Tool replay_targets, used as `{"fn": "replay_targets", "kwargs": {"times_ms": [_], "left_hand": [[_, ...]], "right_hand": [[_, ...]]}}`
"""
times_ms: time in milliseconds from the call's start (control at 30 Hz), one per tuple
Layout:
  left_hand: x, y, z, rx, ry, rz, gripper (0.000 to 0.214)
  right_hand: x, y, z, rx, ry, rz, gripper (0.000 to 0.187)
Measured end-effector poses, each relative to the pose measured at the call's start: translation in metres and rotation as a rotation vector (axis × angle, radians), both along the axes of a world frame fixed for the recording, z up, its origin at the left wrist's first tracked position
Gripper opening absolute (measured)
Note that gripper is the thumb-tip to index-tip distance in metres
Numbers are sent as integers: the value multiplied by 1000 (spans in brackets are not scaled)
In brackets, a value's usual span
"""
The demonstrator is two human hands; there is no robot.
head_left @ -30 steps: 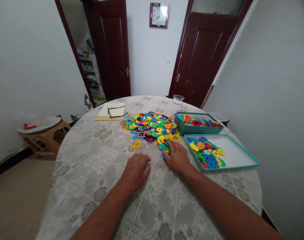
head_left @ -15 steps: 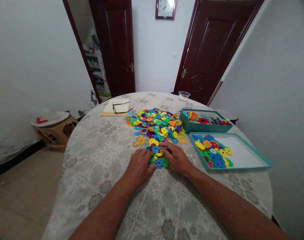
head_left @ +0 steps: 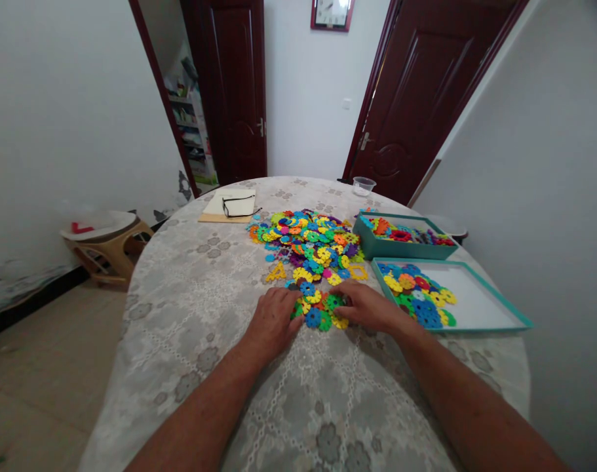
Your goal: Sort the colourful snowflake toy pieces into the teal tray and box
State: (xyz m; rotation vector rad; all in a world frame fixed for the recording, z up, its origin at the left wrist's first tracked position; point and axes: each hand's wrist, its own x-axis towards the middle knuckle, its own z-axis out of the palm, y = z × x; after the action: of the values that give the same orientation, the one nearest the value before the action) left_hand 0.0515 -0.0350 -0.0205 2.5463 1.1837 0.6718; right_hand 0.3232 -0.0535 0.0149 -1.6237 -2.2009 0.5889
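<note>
A small cluster of colourful notched plastic discs [head_left: 314, 317], mostly blue, green and yellow, lies on the table between my hands. My left hand [head_left: 277, 313] is closed at its left edge, thumb and fingers against the discs. At the right edge, my right hand [head_left: 365, 307] has thumb and fingers closed about a green disc [head_left: 333, 302]; the fingertips partly hide it. Just beyond is a large loose pile of similar discs [head_left: 308, 233]. A yellow triangular piece [head_left: 277, 272] and a yellow square frame [head_left: 358, 271] lie at the pile's near side.
To the right stand a teal box [head_left: 377, 247] full of pieces and its shallow lid [head_left: 485, 295] with more discs. Black-framed glasses [head_left: 239, 213] rest on a notepad [head_left: 214, 213] at the back left. A clear bowl [head_left: 364, 186] is near the far edge.
My right hand has shifted right, off the middle of the cluster, uncovering more orange, green and yellow discs. My left hand stays at the left edge. The view has tilted slightly.
</note>
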Motion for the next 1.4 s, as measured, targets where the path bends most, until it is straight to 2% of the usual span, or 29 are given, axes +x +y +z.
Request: {"fn": "replay_targets", "kwargs": {"times_ms": [100,200,367,467,667,833,967,1067,1133,1200,1267,1333,1400], "left_hand": [[1,0,1,4,2,8,36],[2,1,4,-3,17,14,35],[1,3,4,-6,39,-3,25],[-1,4,3,0,36,-16,26],[-1,5,5,-21,34,-21,24],[-1,4,6,-22,14,-24,23],[-1,5,2,4,5,-25,22],[-2,6,-1,22,-1,-27,22],[-3,6,-2,27,-11,-22,24],[-3,5,-1,19,-22,-17,26],[-3,5,0,5,-29,-16,27],[-2,5,1,-4,-32,-27,26],[-2,5,2,-5,-35,-34,23]], "right_hand": [[-4,2,-6,19,-1,23,21],[0,7,-9,40,24,-41,11],[10,12,-6,141,65,-126,16],[9,11,-2,143,86,-129,15],[9,13,-8,-108,311,-130,16],[18,18,-12,-173,486,-176,19],[16,16,-5,-240,593,-194,23],[20,12,11,-188,475,-200,22],[30,9,23,-33,290,-241,21],[45,6,32,174,52,-354,23],[63,2,37,305,-206,-528,30],[78,-2,39,296,-423,-683,32],[88,-4,38,233,-560,-758,28]]}}
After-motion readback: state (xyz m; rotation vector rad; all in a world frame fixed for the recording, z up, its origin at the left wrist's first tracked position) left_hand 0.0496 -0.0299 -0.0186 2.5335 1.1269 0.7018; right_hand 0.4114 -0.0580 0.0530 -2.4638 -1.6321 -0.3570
